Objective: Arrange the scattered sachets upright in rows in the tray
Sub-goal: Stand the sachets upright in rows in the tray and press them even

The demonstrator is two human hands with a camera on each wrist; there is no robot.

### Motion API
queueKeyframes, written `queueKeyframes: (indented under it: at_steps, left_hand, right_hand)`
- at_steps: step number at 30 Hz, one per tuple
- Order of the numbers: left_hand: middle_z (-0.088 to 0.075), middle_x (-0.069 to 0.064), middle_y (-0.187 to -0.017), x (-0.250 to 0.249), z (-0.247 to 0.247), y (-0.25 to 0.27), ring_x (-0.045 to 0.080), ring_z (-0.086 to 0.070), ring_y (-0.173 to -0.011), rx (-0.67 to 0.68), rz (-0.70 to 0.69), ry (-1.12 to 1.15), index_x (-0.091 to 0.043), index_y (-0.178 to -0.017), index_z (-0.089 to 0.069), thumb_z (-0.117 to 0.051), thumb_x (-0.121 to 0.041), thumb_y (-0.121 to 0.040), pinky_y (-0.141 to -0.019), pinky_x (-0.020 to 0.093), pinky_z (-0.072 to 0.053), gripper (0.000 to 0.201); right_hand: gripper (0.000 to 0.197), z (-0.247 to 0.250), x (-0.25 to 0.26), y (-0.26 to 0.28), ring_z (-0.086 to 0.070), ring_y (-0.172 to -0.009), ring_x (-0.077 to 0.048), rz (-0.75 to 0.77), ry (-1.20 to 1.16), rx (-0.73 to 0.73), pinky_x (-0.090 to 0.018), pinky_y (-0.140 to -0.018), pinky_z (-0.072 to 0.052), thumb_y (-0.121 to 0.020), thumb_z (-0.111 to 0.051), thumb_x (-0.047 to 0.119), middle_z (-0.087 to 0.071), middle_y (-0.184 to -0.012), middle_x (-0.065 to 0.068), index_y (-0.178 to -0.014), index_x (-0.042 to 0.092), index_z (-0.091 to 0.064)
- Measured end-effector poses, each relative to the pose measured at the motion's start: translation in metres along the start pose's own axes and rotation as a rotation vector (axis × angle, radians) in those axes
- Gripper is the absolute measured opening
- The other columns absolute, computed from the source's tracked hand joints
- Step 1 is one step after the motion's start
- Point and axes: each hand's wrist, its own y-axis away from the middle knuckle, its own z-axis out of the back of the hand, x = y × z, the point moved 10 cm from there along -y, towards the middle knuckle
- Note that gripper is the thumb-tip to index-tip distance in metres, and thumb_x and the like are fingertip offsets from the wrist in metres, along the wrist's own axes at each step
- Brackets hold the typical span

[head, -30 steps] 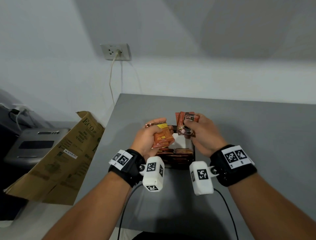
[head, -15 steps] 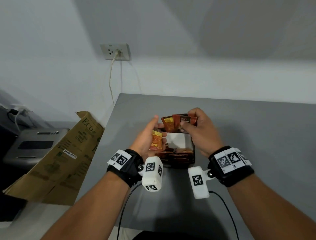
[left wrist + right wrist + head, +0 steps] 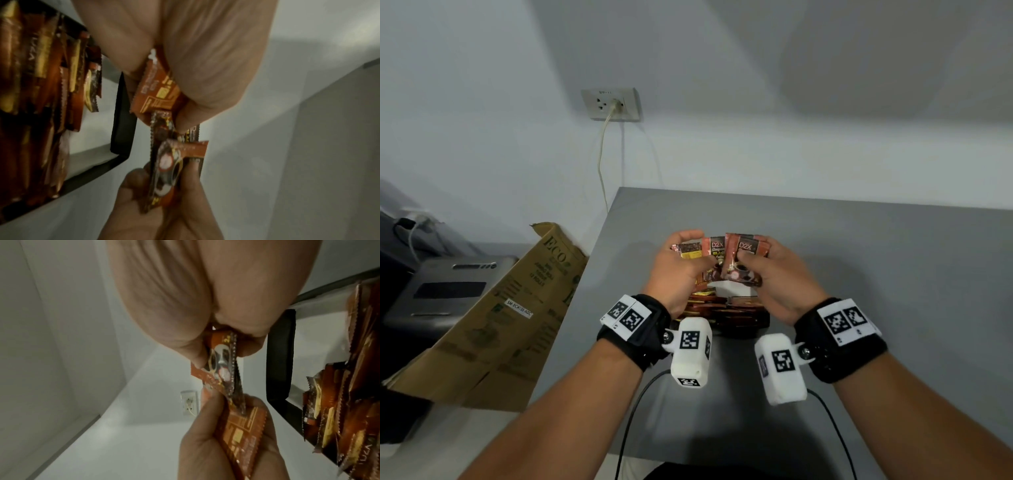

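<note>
Both hands meet above the black tray (image 3: 739,330), each gripping brown and orange coffee sachets. My left hand (image 3: 678,270) holds a small bunch (image 3: 690,250), seen as an orange sachet (image 3: 158,94) from its wrist. My right hand (image 3: 767,270) pinches D2X sachets (image 3: 744,257) with the printed fronts facing me; one sachet (image 3: 222,356) shows between its thumb and fingers. The two bunches touch edge to edge. Several sachets (image 3: 722,308) stand upright in rows in the tray's near part (image 3: 41,81); its far end (image 3: 123,113) shows a bare white floor.
The tray sits on a grey table (image 3: 876,257) near its left edge. A folded cardboard box (image 3: 510,308) leans left of the table beside a grey machine (image 3: 448,287). A wall socket (image 3: 613,104) with a hanging cord is on the wall behind.
The hands have come together: the left bunch moved right and up until it touches the right hand's sachets, which now stand upright with their fronts towards me.
</note>
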Motion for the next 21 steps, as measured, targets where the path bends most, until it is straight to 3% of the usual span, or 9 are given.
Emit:
queueKeyframes:
  at_steps: [3,5,7,10,12,16,18,19,21]
  left_hand:
    - [-0.071,0.013,-0.092,0.002,-0.011,0.006,0.026,-0.068,-0.073,0.055,0.044,0.052,-0.014,-0.11,-0.063,-0.059,0.012,-0.085,-0.069,0.038,-0.053,0.035]
    - [-0.068,0.02,-0.1,0.009,-0.013,0.007,0.031,-0.067,-0.077,0.098,0.136,0.175,-0.008,-0.118,-0.06,-0.046,0.002,-0.087,-0.069,0.043,-0.054,0.036]
    - [-0.065,0.027,-0.104,0.01,-0.011,0.009,0.036,-0.069,-0.084,0.111,0.193,0.269,-0.003,-0.124,-0.057,-0.038,0.003,-0.089,-0.072,0.049,-0.058,0.04]
    - [-0.066,0.027,-0.106,0.005,-0.007,0.009,0.034,-0.072,-0.083,0.123,0.169,0.257,-0.001,-0.127,-0.056,-0.045,0.011,-0.095,-0.069,0.047,-0.062,0.036]
    - [-0.068,0.023,-0.102,0.005,-0.008,0.01,0.031,-0.073,-0.077,0.131,0.132,0.217,-0.002,-0.126,-0.058,-0.052,0.013,-0.093,-0.063,0.042,-0.062,0.036]
    - [-0.071,0.018,-0.091,0.008,-0.007,0.008,0.027,-0.071,-0.069,0.089,0.073,0.203,-0.007,-0.112,-0.063,-0.06,0.011,-0.09,-0.058,0.036,-0.059,0.029]
    - [-0.07,0.018,-0.093,0.01,-0.007,0.007,0.026,-0.069,-0.069,0.07,0.1,0.184,-0.009,-0.11,-0.062,-0.065,-0.005,-0.093,-0.056,0.032,-0.057,0.018]
    - [-0.069,0.016,-0.093,0.013,-0.007,0.007,0.024,-0.068,-0.069,0.076,0.145,0.152,-0.009,-0.112,-0.062,-0.066,-0.021,-0.095,-0.055,0.031,-0.054,0.021]
    - [-0.067,0.013,-0.086,0.029,-0.001,0.006,0.021,-0.062,-0.064,0.069,0.31,0.079,-0.01,-0.111,-0.063,-0.06,-0.053,-0.092,-0.053,0.029,-0.049,0.048]
  right_hand:
    - [0.02,-0.006,-0.005,-0.003,-0.067,-0.106,-0.031,-0.016,0.112,-0.03,-0.051,-0.097,-0.052,-0.096,-0.06,0.004,-0.069,-0.114,-0.014,-0.113,0.013,-0.056]
    - [0.025,-0.001,-0.002,-0.005,-0.066,-0.105,-0.032,-0.008,0.098,-0.064,-0.048,-0.089,-0.055,-0.097,-0.058,0.003,-0.066,-0.118,-0.017,-0.119,0.013,-0.052]
    - [0.026,0.004,0.002,-0.005,-0.069,-0.098,-0.033,-0.001,0.049,-0.029,-0.04,-0.075,-0.056,-0.099,-0.054,0.003,-0.069,-0.115,-0.021,-0.124,0.01,-0.055]
    - [0.019,0.0,0.006,0.001,-0.071,-0.079,-0.022,-0.03,-0.022,0.049,-0.028,-0.058,-0.054,-0.099,-0.053,0.003,-0.075,-0.096,-0.014,-0.109,0.011,-0.066]
    - [0.017,-0.005,0.007,0.003,-0.071,-0.077,-0.02,-0.033,-0.028,0.087,-0.029,-0.061,-0.055,-0.098,-0.053,0.002,-0.075,-0.094,-0.011,-0.106,0.01,-0.066]
    - [0.018,-0.012,0.002,0.004,-0.071,-0.091,-0.029,-0.014,0.066,0.081,-0.042,-0.082,-0.057,-0.096,-0.057,-0.001,-0.073,-0.106,-0.017,-0.11,0.008,-0.064]
    - [0.018,-0.007,0.004,0.003,-0.071,-0.094,-0.029,0.031,0.112,0.024,-0.043,-0.084,-0.057,-0.094,-0.06,-0.001,-0.074,-0.105,-0.016,-0.11,0.007,-0.063]
    - [0.018,-0.003,0.01,0.002,-0.072,-0.09,-0.025,0.074,0.152,-0.011,-0.038,-0.08,-0.057,-0.093,-0.062,0.0,-0.074,-0.101,-0.012,-0.108,0.009,-0.062]
    - [0.016,0.004,0.029,0.004,-0.069,-0.081,-0.012,0.212,0.33,-0.068,-0.024,-0.072,-0.055,-0.093,-0.064,0.004,-0.073,-0.092,-0.001,-0.101,0.018,-0.061]
